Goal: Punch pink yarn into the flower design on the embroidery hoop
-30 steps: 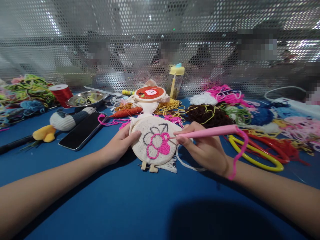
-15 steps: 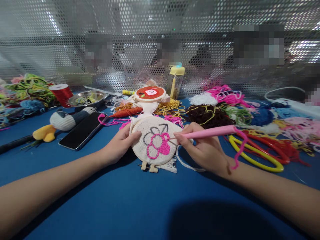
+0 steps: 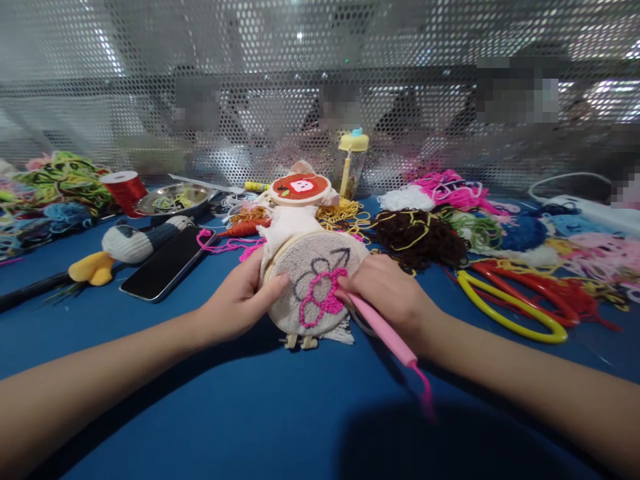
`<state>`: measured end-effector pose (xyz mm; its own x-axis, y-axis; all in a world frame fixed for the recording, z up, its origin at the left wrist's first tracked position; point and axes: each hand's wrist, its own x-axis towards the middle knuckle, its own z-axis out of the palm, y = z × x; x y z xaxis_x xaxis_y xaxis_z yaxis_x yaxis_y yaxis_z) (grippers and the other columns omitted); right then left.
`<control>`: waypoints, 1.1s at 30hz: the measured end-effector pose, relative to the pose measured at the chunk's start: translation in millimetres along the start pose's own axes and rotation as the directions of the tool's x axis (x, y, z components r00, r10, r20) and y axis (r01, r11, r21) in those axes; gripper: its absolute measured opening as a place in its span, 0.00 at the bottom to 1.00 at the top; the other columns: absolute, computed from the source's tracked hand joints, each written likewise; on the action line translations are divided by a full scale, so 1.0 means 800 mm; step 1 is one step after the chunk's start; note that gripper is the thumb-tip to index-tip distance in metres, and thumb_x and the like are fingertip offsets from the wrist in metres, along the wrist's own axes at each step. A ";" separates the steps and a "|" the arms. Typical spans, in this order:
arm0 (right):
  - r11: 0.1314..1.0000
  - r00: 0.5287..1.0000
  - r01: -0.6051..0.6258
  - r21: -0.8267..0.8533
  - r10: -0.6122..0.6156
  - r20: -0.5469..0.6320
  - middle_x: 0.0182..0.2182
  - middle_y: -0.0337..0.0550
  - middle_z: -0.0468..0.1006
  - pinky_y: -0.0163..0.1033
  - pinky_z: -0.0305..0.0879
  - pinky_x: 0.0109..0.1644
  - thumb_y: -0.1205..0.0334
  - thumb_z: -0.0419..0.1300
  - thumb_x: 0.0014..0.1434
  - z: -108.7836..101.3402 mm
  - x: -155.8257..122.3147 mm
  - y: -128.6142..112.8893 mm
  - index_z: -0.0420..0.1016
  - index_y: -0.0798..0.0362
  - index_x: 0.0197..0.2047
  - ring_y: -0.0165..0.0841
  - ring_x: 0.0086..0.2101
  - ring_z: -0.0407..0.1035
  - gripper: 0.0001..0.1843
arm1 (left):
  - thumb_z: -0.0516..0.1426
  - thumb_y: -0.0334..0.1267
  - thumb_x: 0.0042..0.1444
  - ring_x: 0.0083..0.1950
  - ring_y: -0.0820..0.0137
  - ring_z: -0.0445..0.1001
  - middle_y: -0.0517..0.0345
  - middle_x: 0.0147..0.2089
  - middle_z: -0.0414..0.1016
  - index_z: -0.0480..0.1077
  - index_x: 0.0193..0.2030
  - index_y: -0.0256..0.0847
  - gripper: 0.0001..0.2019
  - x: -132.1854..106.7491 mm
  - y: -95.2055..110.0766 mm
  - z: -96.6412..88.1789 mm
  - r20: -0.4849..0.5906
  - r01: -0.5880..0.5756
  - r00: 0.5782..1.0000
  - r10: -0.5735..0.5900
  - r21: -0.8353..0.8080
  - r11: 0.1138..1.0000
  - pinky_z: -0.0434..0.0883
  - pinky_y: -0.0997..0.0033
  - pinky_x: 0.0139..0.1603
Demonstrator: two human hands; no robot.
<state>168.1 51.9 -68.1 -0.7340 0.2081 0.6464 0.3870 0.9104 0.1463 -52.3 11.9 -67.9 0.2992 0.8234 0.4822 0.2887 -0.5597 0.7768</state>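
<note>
My left hand (image 3: 250,293) grips the left rim of a round embroidery hoop (image 3: 295,280), its thumb lying on the cloth. The stretched off-white cloth bears a dark drawn flower outline, with pink yarn stitches (image 3: 333,300) along one petal, the centre and a filled petal. My right hand (image 3: 390,293) is closed around a pink punch needle (image 3: 383,327) at the hoop's right side. The tool's handle slopes down to the right, and pink yarn (image 3: 425,387) trails from its end. Its tip is hidden by my fingers at the cloth. Wooden screw blocks (image 3: 300,342) stick out at the hoop's bottom.
Behind the hoop stands another hoop with red stitching (image 3: 300,189), near a lidded bottle (image 3: 353,163). To the left lie a phone (image 3: 163,263), a metal dish (image 3: 175,199) and a red spool (image 3: 123,190). Yarn piles (image 3: 425,233) and a yellow ring (image 3: 510,307) lie right.
The punch needle's handle has swung from pointing right to sloping down toward me, my right hand turning with it. The hoop has tilted slightly, and my left thumb still rests on it.
</note>
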 end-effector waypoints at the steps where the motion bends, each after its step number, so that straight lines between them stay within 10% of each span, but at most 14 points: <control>1: 1.000 1.000 0.008 0.003 -0.008 0.003 0.23 0.42 0.69 0.38 0.58 0.35 0.67 0.51 0.56 -0.001 0.000 -0.001 0.68 0.58 0.31 0.30 0.28 0.60 0.06 | 0.49 0.36 0.55 0.49 0.67 0.66 0.55 0.51 0.66 0.57 0.53 0.42 0.18 0.000 0.001 0.000 0.005 -0.018 1.000 0.018 0.011 1.000 0.66 0.68 0.48; 11: 0.996 0.992 -0.057 0.067 0.049 0.116 0.27 0.47 0.68 0.40 0.60 0.38 0.70 0.49 0.55 -0.005 -0.001 -0.009 0.67 0.60 0.32 0.32 0.31 0.61 0.07 | 0.48 0.39 0.54 0.48 0.62 0.67 0.49 0.48 0.68 0.57 0.52 0.38 0.18 0.006 -0.020 0.002 -0.040 0.141 0.989 -0.142 -0.023 0.990 0.66 0.62 0.47; 17: 0.987 0.988 -0.148 0.055 0.150 -0.034 0.22 0.43 0.69 0.36 0.62 0.33 0.66 0.52 0.53 -0.011 0.003 -0.013 0.64 0.56 0.27 0.30 0.27 0.64 0.04 | 0.48 0.40 0.54 0.49 0.61 0.66 0.48 0.47 0.68 0.56 0.53 0.36 0.20 0.006 -0.026 0.001 -0.020 0.194 0.981 -0.196 -0.057 0.979 0.66 0.60 0.47; 25: 0.837 0.865 -0.499 0.223 0.495 0.078 0.19 0.35 0.69 0.29 0.57 0.22 0.67 0.55 0.49 -0.034 0.018 -0.022 0.61 0.54 0.24 0.23 0.18 0.61 0.05 | 0.48 0.41 0.55 0.50 0.62 0.65 0.50 0.50 0.66 0.56 0.52 0.38 0.19 0.005 -0.027 0.001 -0.017 0.194 0.981 -0.196 -0.052 0.980 0.64 0.61 0.49; 33: 0.764 0.815 -0.562 0.318 0.578 0.053 0.16 0.34 0.65 0.29 0.57 0.21 0.64 0.54 0.50 -0.034 0.017 -0.017 0.58 0.53 0.21 0.24 0.18 0.61 0.09 | 0.48 0.41 0.55 0.48 0.63 0.66 0.50 0.50 0.67 0.57 0.51 0.38 0.18 0.006 -0.025 0.000 -0.018 0.163 0.986 -0.164 -0.031 0.986 0.65 0.65 0.47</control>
<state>168.0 32.8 -40.9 -0.4039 0.7143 0.5715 0.5307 0.6919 -0.4896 -56.2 26.7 -81.2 0.2315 0.9055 0.3556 0.3054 -0.4147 0.8572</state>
